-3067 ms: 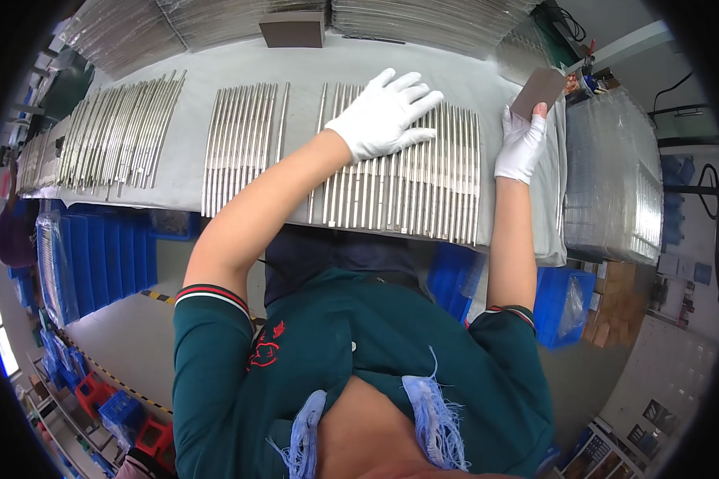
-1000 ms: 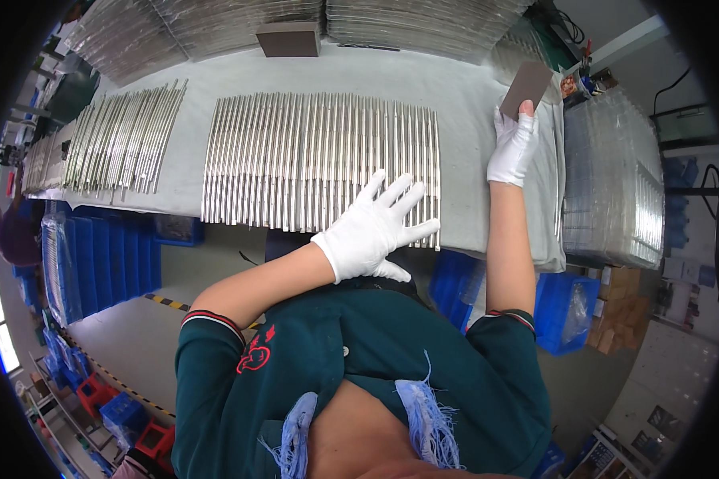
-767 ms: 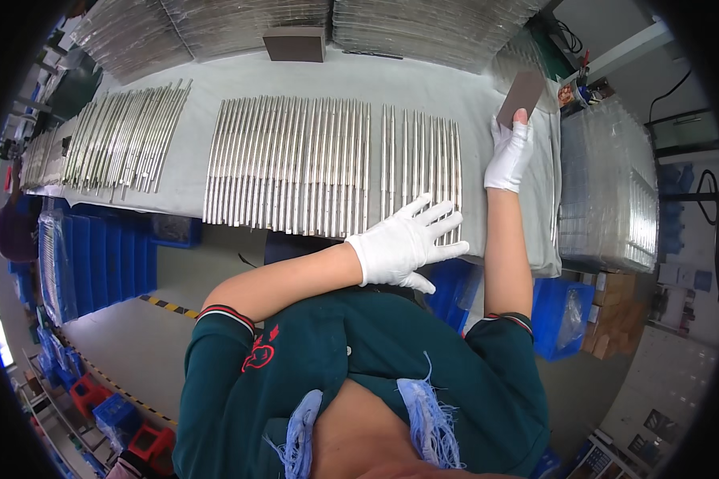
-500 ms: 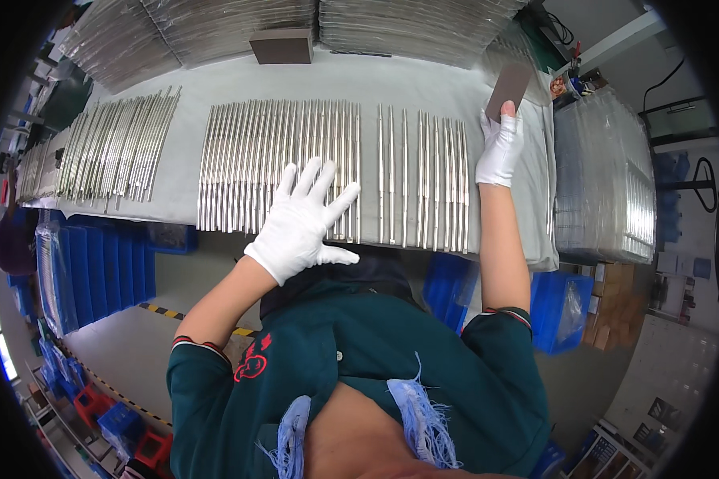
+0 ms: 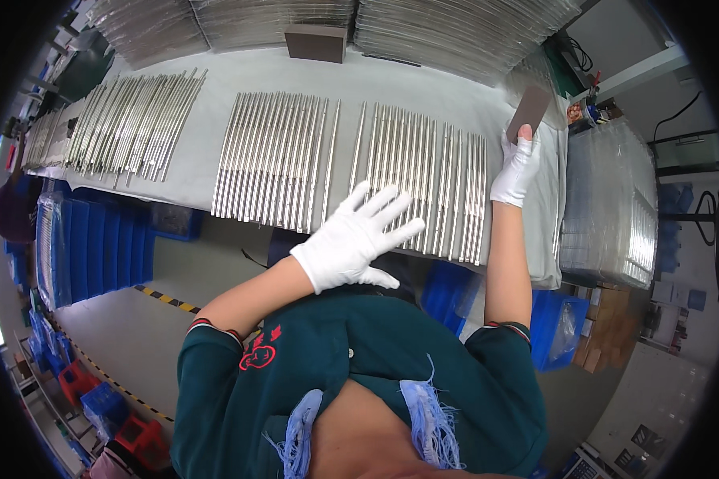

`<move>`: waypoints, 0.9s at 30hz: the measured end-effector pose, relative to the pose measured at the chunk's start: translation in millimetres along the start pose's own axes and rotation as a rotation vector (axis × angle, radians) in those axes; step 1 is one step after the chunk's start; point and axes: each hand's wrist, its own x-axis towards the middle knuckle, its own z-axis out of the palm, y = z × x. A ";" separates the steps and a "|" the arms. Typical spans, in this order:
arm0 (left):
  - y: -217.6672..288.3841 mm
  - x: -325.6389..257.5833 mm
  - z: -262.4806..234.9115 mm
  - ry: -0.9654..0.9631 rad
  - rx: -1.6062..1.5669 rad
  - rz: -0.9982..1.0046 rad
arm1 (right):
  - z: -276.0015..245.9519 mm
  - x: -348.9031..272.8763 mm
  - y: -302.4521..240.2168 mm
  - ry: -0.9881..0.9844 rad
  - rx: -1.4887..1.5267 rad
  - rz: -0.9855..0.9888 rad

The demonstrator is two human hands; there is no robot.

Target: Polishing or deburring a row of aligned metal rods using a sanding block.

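Slim silvery metal rods lie side by side across the cloth-covered table, in a left group and a right group, with a few standing apart between them. My left hand, in a white glove, is spread flat over the near ends of the right group, thumb toward me. My right hand, also gloved, is raised at the right end of the table beside the rods. It grips a flat brown rectangular block, thumb on its face.
Another pile of rods lies farther left. At the back a brown block stands before stacks of clear plastic trays. Wrapped trays rise at the right. Blue bins stand below the table.
My left hand has moved right across the rods, and many rods have shifted from the left group to the right one. My right hand still holds the brown block. The view has shifted slightly.
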 end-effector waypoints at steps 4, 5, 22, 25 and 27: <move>-27.6 -55.5 -32.8 0.054 0.243 -0.375 | 3.9 -0.6 -1.4 -0.027 0.032 -0.019; -35.4 -69.0 -36.3 0.048 0.311 -0.467 | 6.3 -1.9 -2.2 -0.044 0.032 -0.021; -44.1 -69.9 -42.5 0.093 0.243 -0.498 | -3.4 -3.9 7.0 -0.064 -0.138 -0.075; -79.0 -104.6 -52.9 0.121 0.417 -0.769 | -1.4 -0.2 7.3 -0.059 -0.152 -0.090; -91.3 -111.6 -45.1 0.113 0.376 -0.814 | 3.4 -2.9 4.1 -0.090 -0.168 -0.100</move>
